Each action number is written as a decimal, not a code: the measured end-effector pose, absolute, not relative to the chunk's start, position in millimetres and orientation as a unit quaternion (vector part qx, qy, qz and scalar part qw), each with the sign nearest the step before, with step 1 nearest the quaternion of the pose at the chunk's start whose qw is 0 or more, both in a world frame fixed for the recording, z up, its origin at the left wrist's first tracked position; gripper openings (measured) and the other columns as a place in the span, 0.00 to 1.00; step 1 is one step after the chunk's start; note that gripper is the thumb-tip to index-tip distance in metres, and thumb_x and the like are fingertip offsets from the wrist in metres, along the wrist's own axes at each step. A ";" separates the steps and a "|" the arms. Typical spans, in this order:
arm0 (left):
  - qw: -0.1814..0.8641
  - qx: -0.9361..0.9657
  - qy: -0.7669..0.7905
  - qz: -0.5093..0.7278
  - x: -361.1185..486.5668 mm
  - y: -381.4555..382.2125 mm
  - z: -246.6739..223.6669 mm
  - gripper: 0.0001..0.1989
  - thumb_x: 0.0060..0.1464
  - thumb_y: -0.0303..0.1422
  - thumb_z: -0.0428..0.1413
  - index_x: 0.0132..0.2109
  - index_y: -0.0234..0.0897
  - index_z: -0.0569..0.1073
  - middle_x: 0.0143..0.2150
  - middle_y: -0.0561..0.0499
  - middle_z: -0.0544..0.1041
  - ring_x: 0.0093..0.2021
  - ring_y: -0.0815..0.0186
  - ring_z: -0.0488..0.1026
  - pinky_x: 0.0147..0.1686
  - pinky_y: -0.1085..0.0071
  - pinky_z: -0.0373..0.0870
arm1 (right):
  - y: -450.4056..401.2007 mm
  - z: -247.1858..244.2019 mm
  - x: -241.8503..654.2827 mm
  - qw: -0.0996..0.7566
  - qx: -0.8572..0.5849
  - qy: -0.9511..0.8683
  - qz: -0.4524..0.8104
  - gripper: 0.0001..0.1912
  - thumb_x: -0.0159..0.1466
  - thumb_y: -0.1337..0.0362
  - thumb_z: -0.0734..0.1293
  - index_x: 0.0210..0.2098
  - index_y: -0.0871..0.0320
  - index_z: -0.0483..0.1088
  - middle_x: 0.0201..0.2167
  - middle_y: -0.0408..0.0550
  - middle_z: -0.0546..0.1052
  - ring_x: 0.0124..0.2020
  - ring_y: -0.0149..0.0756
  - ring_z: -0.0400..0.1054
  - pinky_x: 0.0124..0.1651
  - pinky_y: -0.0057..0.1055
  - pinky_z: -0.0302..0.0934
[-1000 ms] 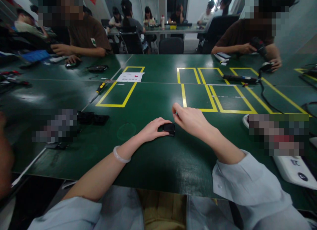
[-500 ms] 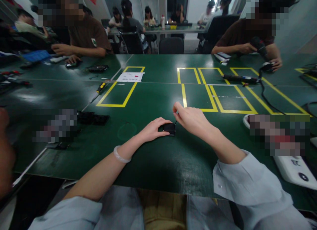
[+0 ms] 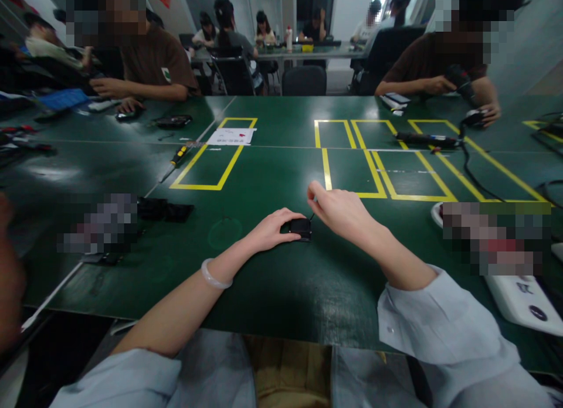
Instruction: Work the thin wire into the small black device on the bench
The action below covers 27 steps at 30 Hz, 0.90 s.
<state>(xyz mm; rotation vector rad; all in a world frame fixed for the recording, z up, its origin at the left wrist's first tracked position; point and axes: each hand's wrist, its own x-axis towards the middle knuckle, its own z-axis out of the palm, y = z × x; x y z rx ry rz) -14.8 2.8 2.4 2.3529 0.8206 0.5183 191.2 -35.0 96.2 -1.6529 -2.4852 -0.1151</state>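
Observation:
A small black box-shaped device (image 3: pixel 301 227) lies on the green table in front of me. My left hand (image 3: pixel 277 229) grips it from the left, thumb along the near side and fingers along the far side. Just right of it, my right hand (image 3: pixel 336 206) is closed in a pinch, above the tabletop. From those fingers a thin dark rod (image 3: pixel 312 217) slants down to the device's right edge. Most of the rod is hidden by the hand, so its kind does not show.
Yellow tape outlines (image 3: pixel 325 167) mark the table beyond my hands. A yellow-and-black screwdriver (image 3: pixel 179 156) and a paper sheet (image 3: pixel 232 136) lie ahead left. At right is a white device (image 3: pixel 523 302). Across the table, one person holds a dark power tool (image 3: pixel 460 81).
Both hands and the black device keep their places. The thin rod's visible part tilts slightly differently.

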 end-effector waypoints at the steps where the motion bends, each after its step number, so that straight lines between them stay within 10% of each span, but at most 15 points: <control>1: 0.293 0.884 0.308 0.194 -14.9 2.7 2.5 0.22 0.57 0.42 0.57 0.57 0.44 0.68 0.47 0.48 0.71 0.48 0.60 0.69 0.49 0.65 0.65 | -35.2 96.5 191.1 0.080 -0.549 -0.831 -0.035 0.13 0.69 0.61 0.52 0.46 0.57 0.63 0.30 0.48 0.78 0.26 0.35 0.69 0.23 0.28 0.39; 27: 0.294 0.884 0.311 0.187 -15.1 2.3 3.6 0.22 0.58 0.42 0.56 0.57 0.44 0.68 0.48 0.48 0.71 0.49 0.59 0.69 0.49 0.65 0.65 | -34.8 96.4 190.7 0.063 -0.565 -0.822 -0.037 0.15 0.69 0.57 0.50 0.46 0.56 0.62 0.30 0.48 0.78 0.28 0.38 0.71 0.25 0.30 0.39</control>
